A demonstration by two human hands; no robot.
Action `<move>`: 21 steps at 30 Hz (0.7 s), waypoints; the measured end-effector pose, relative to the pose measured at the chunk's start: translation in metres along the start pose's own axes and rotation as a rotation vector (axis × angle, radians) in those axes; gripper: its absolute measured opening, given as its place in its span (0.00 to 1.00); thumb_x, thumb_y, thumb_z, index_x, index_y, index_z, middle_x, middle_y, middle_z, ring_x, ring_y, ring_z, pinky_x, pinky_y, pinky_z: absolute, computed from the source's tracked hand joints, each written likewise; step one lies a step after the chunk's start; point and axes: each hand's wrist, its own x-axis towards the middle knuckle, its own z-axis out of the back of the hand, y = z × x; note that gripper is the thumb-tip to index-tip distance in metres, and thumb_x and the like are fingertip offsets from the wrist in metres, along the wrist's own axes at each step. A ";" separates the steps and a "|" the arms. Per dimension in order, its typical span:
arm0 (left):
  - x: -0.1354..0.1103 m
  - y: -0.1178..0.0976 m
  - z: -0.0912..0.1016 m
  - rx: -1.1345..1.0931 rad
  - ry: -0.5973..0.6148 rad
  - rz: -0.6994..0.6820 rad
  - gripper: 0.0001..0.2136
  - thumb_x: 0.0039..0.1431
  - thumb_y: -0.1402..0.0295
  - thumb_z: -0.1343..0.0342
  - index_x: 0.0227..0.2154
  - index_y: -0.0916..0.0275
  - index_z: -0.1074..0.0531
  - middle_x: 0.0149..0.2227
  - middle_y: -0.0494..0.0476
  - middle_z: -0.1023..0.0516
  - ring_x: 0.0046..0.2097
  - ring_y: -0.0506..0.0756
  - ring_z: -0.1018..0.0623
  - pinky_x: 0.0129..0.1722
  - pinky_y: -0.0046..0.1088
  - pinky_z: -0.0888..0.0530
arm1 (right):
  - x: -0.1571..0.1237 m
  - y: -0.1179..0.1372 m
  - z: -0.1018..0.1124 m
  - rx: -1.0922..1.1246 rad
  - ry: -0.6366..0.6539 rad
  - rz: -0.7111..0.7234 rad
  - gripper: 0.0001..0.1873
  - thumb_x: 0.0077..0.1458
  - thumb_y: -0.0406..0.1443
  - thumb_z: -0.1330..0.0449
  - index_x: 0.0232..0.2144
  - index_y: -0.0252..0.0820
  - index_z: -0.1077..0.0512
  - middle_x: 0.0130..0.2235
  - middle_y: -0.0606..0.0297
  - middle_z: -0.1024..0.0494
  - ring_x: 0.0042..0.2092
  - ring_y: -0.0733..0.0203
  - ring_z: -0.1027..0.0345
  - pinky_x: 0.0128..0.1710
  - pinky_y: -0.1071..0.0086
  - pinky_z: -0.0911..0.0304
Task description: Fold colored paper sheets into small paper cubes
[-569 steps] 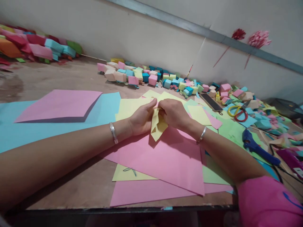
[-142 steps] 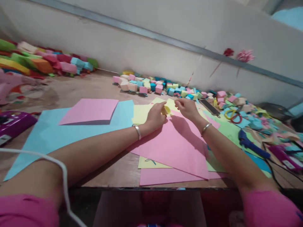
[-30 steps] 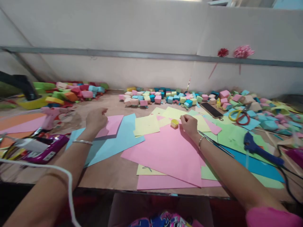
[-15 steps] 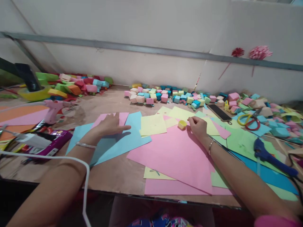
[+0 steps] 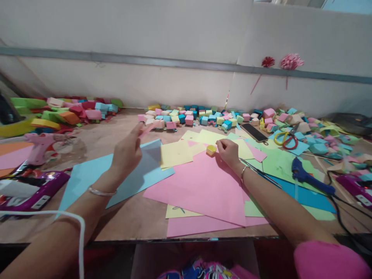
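Note:
My left hand (image 5: 126, 153) is raised above the light blue sheet (image 5: 87, 180), fingers pinched on a pink sheet (image 5: 146, 130) that shows only as a blurred edge at my fingertips. My right hand (image 5: 229, 152) rests curled on the big pink sheet (image 5: 203, 186), knuckles down, with nothing visible in it. A small yellow folded paper box (image 5: 211, 149) sits just left of that hand, close to the fingers. Yellow sheets (image 5: 176, 153) lie between my two hands.
A row of small paper cubes (image 5: 200, 116) lines the wall. More folded pieces (image 5: 69, 110) are piled at the far left. A phone (image 5: 254, 132), scissors (image 5: 286, 139) and a blue glue gun (image 5: 308, 180) lie right; a pink glue gun (image 5: 40, 143) and purple tool (image 5: 35, 193) left.
My left hand, flat on the pink sheet half a second ago, has lifted with that sheet off the blue one. The right hand stays curled beside the yellow box.

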 end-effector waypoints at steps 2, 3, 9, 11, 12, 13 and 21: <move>-0.008 -0.025 0.001 -0.016 -0.024 -0.288 0.22 0.65 0.73 0.60 0.61 0.63 0.41 0.62 0.62 0.34 0.63 0.59 0.34 0.62 0.44 0.37 | 0.005 0.006 0.007 -0.033 0.028 0.063 0.18 0.59 0.37 0.52 0.22 0.40 0.29 0.27 0.60 0.26 0.30 0.61 0.36 0.32 0.68 0.44; -0.013 -0.038 0.001 -0.034 0.003 -0.491 0.20 0.65 0.74 0.59 0.58 0.61 0.36 0.60 0.60 0.30 0.63 0.58 0.33 0.62 0.43 0.37 | 0.009 0.010 0.012 -0.047 0.052 0.097 0.15 0.58 0.36 0.51 0.24 0.39 0.28 0.28 0.59 0.25 0.31 0.60 0.35 0.33 0.68 0.44; -0.081 -0.093 0.002 -0.055 0.069 -0.991 0.20 0.65 0.77 0.56 0.55 0.52 0.31 0.57 0.54 0.26 0.62 0.55 0.32 0.57 0.38 0.31 | -0.014 0.034 0.072 -0.256 0.281 0.409 0.22 0.52 0.25 0.48 0.48 0.38 0.28 0.40 0.54 0.25 0.41 0.53 0.33 0.38 0.64 0.38; -0.109 -0.095 0.003 0.001 -0.013 -0.942 0.18 0.63 0.76 0.52 0.52 0.52 0.29 0.53 0.53 0.23 0.54 0.57 0.25 0.51 0.39 0.29 | -0.046 0.041 0.094 -0.324 0.303 0.495 0.25 0.55 0.25 0.51 0.55 0.39 0.33 0.42 0.52 0.26 0.43 0.51 0.34 0.40 0.60 0.36; -0.121 -0.094 0.004 0.016 -0.094 -0.912 0.18 0.62 0.77 0.49 0.51 0.50 0.28 0.47 0.52 0.20 0.46 0.56 0.22 0.44 0.36 0.27 | -0.065 0.044 0.103 -0.335 0.312 0.516 0.26 0.57 0.26 0.52 0.57 0.39 0.35 0.43 0.51 0.26 0.44 0.51 0.33 0.41 0.58 0.35; -0.132 -0.092 0.004 0.025 -0.122 -0.840 0.19 0.61 0.78 0.48 0.50 0.50 0.28 0.42 0.51 0.19 0.40 0.54 0.21 0.39 0.34 0.28 | -0.084 0.048 0.111 -0.330 0.320 0.520 0.25 0.59 0.28 0.51 0.58 0.39 0.36 0.44 0.50 0.27 0.46 0.50 0.33 0.43 0.57 0.34; -0.166 -0.089 0.002 -0.292 -0.097 -0.547 0.17 0.60 0.78 0.48 0.48 0.52 0.28 0.38 0.53 0.19 0.40 0.55 0.22 0.39 0.36 0.25 | -0.167 0.075 0.123 -0.146 0.355 0.449 0.36 0.61 0.27 0.49 0.66 0.55 0.51 0.61 0.55 0.35 0.63 0.50 0.43 0.57 0.50 0.37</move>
